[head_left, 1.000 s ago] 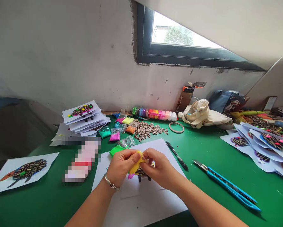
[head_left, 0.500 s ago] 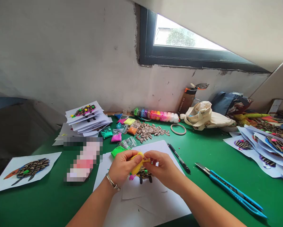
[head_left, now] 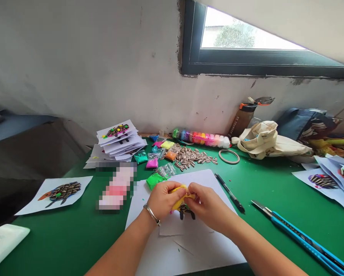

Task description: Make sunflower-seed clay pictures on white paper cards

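Observation:
My left hand is closed around a soft yellow packet of modelling clay, thumb on top. Pinched at the packet's upper end are the fingers of my right hand; the fingertips are partly hidden. Just beneath both hands, a picture of an animal made from sunflower seeds, with dark legs, lies on small white paper. My hands and the packet cover much of it. Under that paper rests a larger white sheet.
Clay bags, such as a green one, and loose sunflower seeds lie beyond the sheet. A pen and a blue utility knife with its blade exposed are on the right. Stacked pictures stand at the back left.
The camera view has turned a little left, so the table things appear shifted right. Both hands stay together on the yellow packet, with the right fingers still at its end.

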{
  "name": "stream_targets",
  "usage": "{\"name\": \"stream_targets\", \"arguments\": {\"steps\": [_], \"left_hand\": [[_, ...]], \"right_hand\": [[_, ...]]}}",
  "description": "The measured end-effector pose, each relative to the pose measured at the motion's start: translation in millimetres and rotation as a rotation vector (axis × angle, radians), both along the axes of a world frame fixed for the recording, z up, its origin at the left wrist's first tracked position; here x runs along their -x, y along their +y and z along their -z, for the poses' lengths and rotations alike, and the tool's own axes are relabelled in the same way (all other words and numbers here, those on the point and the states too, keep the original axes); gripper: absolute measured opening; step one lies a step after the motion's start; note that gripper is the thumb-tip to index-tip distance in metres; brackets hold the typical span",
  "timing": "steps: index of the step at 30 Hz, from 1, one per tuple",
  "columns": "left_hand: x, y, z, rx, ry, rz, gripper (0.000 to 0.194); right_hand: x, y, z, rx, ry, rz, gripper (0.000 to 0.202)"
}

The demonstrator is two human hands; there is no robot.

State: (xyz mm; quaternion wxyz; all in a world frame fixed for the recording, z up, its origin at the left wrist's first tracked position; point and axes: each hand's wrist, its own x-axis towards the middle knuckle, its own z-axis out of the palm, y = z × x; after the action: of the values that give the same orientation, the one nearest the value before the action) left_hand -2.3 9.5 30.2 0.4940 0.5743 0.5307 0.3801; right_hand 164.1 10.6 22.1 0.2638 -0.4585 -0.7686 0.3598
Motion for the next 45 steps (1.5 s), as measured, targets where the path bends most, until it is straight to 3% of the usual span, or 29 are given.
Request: {"name": "stream_targets", "arguments": {"steps": [4,8,11,16,21,29,34,45], "left_hand": [[0.2,0.2,0.1,-0.07,0.087,-0.001,0.033],[1.7,2.0,-0.1,-0.064,0.119,-0.036,0.032],[2.0,2.4,0.3,-0.047,0.119,0.007,0.033],[2.0,1.8,0.1,0.019,0.02,0.086,0.037],[2.6,1.7,-1.7,0.063,-0.058,0.069,0.042],[0.6,0.5,-5.0,0.029,0.02,0.086,0.04],[-0.4,0.4,-4.5,0.036,0.017,0.1,0.041],[4.8,4.9,-0.9,0.033,-0.014,-0.036,0.046]], "right_hand": [[-1.5,2.7,-0.6,0.098,0.053,0.02,0.013],[-9.7,6.2,-4.7,0.203,0.142,-0.074,0.012],[-15.6,7.2,-7.8,0.226,0.097,-0.113,0.014],[-11.8,4.1,-6.5,0.186,0.065,-0.067,0.01],[-5.8,3.3,-2.2,0.206,0.135,0.031,0.011],[-14.7,10.1,-2.8,0.494,0.365,-0.09,0.019],[-17.0,11.4,-7.6,0.591,0.451,-0.089,0.034],[-29.2,23.5,-10.1,0.587,0.53,-0.001,0.031]]}}
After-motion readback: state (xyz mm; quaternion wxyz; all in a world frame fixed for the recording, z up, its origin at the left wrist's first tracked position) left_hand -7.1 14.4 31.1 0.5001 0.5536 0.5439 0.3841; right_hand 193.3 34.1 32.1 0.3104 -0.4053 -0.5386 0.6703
